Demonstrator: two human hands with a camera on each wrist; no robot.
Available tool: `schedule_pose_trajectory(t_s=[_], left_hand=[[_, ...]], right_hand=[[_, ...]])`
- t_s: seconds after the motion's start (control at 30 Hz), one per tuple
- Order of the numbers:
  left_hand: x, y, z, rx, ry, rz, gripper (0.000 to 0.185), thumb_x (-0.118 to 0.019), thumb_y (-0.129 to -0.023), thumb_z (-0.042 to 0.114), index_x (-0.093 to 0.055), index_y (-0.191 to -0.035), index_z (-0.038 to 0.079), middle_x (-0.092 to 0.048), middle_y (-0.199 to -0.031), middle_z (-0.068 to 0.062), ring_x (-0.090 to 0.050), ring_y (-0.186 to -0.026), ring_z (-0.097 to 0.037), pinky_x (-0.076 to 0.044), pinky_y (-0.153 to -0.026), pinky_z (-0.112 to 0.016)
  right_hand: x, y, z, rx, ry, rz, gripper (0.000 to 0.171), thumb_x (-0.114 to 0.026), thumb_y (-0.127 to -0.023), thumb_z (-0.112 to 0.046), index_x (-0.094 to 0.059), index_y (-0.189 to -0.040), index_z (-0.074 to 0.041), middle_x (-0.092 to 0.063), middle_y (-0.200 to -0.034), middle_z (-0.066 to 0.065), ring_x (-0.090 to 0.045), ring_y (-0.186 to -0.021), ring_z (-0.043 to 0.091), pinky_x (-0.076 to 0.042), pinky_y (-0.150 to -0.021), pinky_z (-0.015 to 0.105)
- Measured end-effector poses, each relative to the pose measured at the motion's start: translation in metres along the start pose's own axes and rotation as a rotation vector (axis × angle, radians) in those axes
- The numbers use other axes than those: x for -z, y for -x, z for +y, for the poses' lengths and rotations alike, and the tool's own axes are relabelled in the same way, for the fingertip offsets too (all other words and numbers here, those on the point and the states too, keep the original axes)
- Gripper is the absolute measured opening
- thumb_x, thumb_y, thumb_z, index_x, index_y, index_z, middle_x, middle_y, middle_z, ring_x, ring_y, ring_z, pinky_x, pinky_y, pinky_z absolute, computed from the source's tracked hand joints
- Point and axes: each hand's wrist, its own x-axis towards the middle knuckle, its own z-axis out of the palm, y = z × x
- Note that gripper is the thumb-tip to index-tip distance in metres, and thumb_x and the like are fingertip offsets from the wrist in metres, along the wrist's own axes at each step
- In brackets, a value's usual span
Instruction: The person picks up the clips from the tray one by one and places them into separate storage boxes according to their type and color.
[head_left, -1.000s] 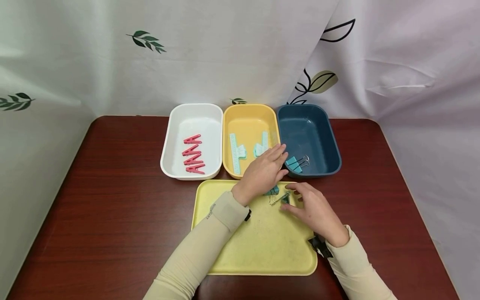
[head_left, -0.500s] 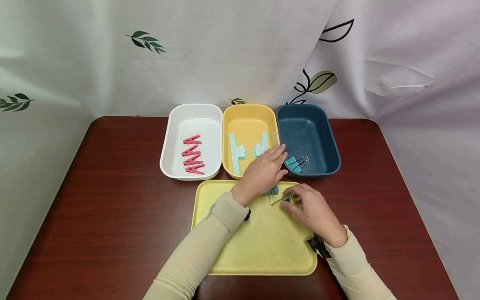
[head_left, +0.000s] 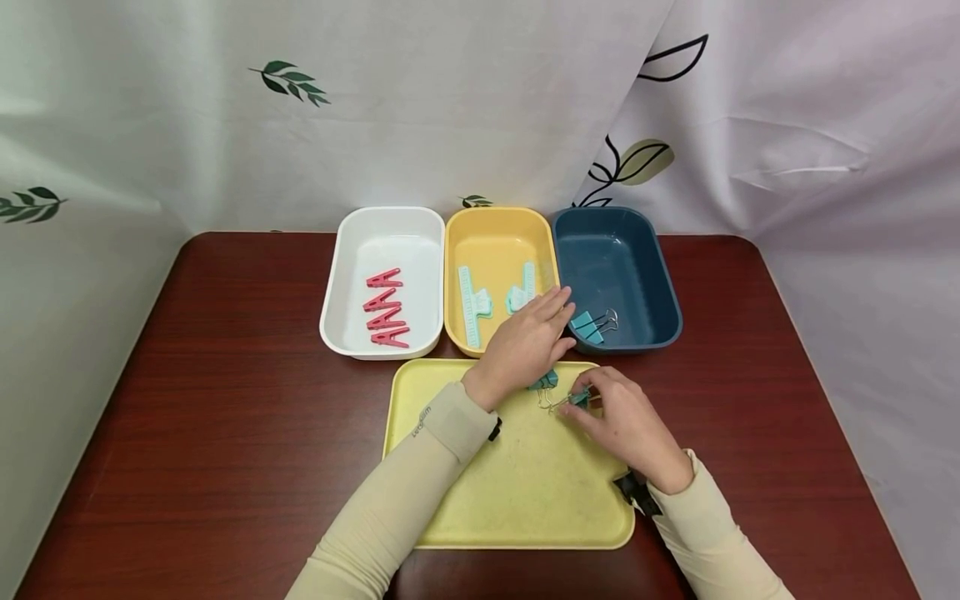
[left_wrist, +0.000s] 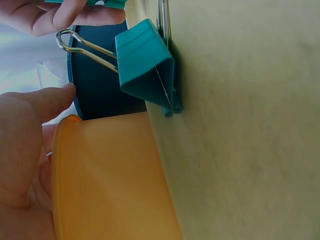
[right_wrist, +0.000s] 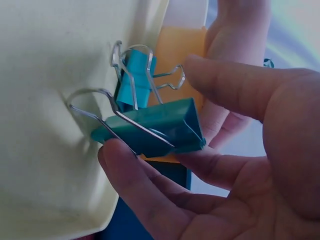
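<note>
While the left hand (head_left: 525, 343) is kept flat with straight fingers beside the second clip (head_left: 543, 382), a teal binder clip (head_left: 578, 398) is now pinched between the right hand (head_left: 626, 421) fingers and lifted off the yellow tray (head_left: 450, 500).

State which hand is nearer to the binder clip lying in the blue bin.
Left. The left hand rests beside the binder clip, fingers nearly touching; the right hand is over the yellow tray.
</note>
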Motion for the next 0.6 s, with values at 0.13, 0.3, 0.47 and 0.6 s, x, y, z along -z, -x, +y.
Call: schedule_pose_trajectory(t_s=[0.13, 0.3, 0.47, 0.6], left_hand=[[-0.0002, 0.0, -0.0002, 0.005, 0.007, -0.007, 0.053, -0.056, -0.104, 0.033, -0.051, -0.146, 0.0, -0.034, -0.16, -0.015, -0.024, -0.151, -0.024, -0.018, -0.121, -0.032], [-0.0007, 0.0, -0.0005, 0.003, -0.001, -0.007, 0.053, -0.056, -0.105, 0.033, -0.05, -0.146, 0.0, -0.034, -0.16, -0.015, -0.024, -0.151, -0.024, -0.018, -0.121, -0.032], [-0.0018, -0.0004, -0.001, -0.001, -0.003, -0.003, 0.053, -0.056, -0.104, 0.033, -0.05, -0.146, 0.0, -0.034, -0.16, -0.015, -0.024, -0.151, -0.024, -0.018, -0.121, -0.032], [-0.0019, -0.0004, -0.0008, 0.003, -0.001, -0.006, 0.054, -0.057, -0.104, 0.033, -0.05, -0.146, 0.0, -0.033, -0.16, -0.014, -0.024, -0.151, -0.024, -0.017, -0.121, -0.032]], right_hand=[[-0.0024, -0.0002, 0.0011, -0.019, 0.012, 0.029, 0.021, -0.084, -0.083, -0.021, -0.066, -0.085, -0.01, -0.06, -0.082, -0.002, -0.054, -0.073, 0.013, -0.049, -0.067, 0.035], [-0.0033, -0.0009, 0.0024, -0.063, 0.015, 0.036, 0.023, -0.084, -0.083, -0.019, -0.062, -0.082, -0.011, -0.057, -0.078, -0.002, -0.051, -0.069, 0.013, -0.046, -0.064, 0.034], [-0.0025, -0.0007, 0.0025, -0.099, 0.01, 0.021, 0.024, -0.084, -0.082, -0.017, -0.062, -0.086, -0.009, -0.058, -0.079, 0.0, -0.051, -0.069, 0.015, -0.046, -0.064, 0.034], [-0.0011, -0.0006, 0.002, -0.129, 0.003, 0.007, 0.031, -0.085, -0.081, -0.019, -0.064, -0.098, -0.005, -0.064, -0.088, 0.005, -0.055, -0.073, 0.017, -0.047, -0.066, 0.035]])
